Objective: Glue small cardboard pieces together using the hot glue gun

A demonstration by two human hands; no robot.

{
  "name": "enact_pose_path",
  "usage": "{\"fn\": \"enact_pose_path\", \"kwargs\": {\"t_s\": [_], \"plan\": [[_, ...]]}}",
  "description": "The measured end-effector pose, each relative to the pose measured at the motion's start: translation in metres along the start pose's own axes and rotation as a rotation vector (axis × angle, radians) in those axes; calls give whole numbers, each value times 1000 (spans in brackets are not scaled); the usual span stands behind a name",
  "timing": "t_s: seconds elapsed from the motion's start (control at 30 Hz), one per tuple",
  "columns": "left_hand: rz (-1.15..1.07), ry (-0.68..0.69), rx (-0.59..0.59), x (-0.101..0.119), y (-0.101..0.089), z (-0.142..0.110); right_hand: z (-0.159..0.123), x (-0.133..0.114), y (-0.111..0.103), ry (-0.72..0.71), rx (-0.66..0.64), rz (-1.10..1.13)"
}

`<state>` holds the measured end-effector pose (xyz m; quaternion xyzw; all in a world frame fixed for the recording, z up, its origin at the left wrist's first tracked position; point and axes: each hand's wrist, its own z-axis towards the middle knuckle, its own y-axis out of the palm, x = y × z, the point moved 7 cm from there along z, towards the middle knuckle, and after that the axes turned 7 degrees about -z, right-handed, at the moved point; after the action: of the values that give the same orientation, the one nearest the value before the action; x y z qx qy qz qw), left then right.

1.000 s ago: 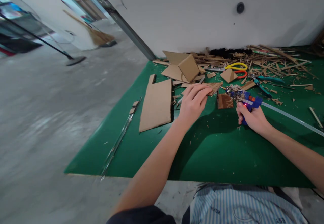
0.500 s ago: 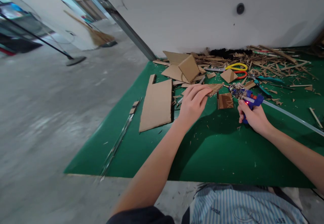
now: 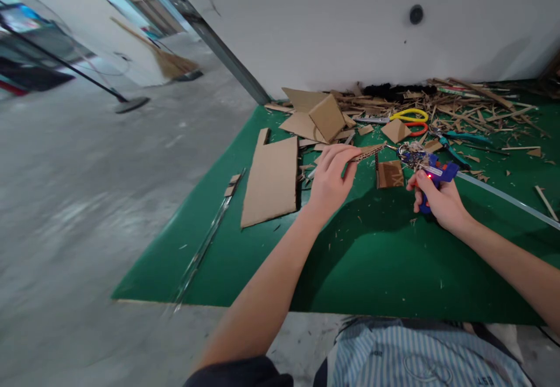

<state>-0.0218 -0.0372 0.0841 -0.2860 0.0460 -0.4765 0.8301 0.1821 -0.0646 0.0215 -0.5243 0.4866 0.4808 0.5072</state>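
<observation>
Taking the small printed cardboard piece (image 3: 391, 175) on the green tabletop (image 3: 380, 270) as the centre of a clock, with twelve towards the wall, the left hand (image 3: 329, 184) is at nine, its fingers pinching a cardboard strip (image 3: 368, 151) whose free end reaches out between ten and eleven. The right hand (image 3: 444, 200) is near four, fingers curled around the grip of a blue glue gun (image 3: 440, 175) at three, a red light glowing on it. The nozzle points towards nine and meets or nearly meets the strip's tip; which, I cannot tell. A translucent glue stick (image 3: 503, 194) runs from the gun's back towards four. Scissors (image 3: 409, 113) lie just past twelve, teal pliers (image 3: 470, 136) around two, and a large cardboard sheet (image 3: 273, 180) at nine, beyond the left hand.
</observation>
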Motion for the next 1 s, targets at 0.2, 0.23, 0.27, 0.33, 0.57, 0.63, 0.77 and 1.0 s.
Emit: {"fn": "enact_pose_path", "kwargs": {"t_s": [0.2, 0.23, 0.27, 0.33, 0.57, 0.63, 0.77, 1.0], "plan": [[-8, -19, 13, -1, 0, -1, -1, -2, 0, 19, 4, -26], [-14, -14, 6, -1, 0, -1, -1, -2, 0, 22, 0, -35], [-17, -11, 1, 0, 1, -1, -2, -2, 0, 22, -2, -39], [-12, -16, -10, -1, 2, -2, -2, -1, 1, 15, -4, -31], [-6, -30, -23, -1, 3, -3, -2, 1, 0, 8, -8, -38], [-12, -27, -19, -1, 3, -3, -2, 1, 0, 12, -6, -35], [-35, -9, -6, -1, 4, -3, -2, 0, 1, 20, -13, -11], [-31, 8, -9, 1, 4, -3, -3, 4, 2, 38, -33, -29]]}}
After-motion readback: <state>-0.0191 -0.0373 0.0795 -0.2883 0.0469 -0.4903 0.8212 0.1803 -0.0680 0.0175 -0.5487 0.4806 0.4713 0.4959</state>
